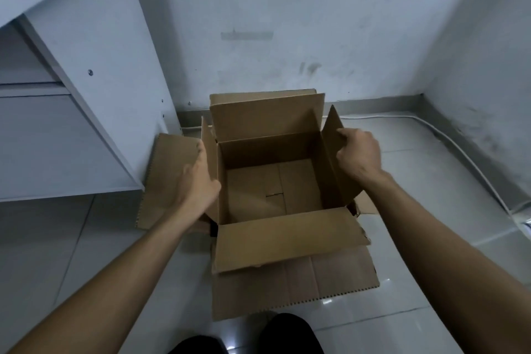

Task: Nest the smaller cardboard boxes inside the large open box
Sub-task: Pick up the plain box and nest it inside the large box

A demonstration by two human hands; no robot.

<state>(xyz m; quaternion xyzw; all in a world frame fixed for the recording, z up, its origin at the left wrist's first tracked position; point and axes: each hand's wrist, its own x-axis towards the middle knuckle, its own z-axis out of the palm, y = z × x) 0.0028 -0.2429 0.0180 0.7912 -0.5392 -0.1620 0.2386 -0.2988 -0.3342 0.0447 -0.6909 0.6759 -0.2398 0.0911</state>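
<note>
The large open box [275, 190] stands on the tiled floor [416, 253] near the far wall, its inside bare and all four flaps up or folded out. The right hand [359, 156] grips the upright right flap [333, 135], fingers curled over its top edge. The left hand [198, 178] lies flat against the left side of the box, fingers stretched out and nearly straight; it seems to press rather than grasp. Flattened cardboard [293, 284] lies under the near flap.

Glossy pale tiled floor [416, 169] carries open cardboard box [273, 181] (flaps splayed), flattened cardboard sheets [293, 287] beneath, white cable [448, 138] along wall.
</note>
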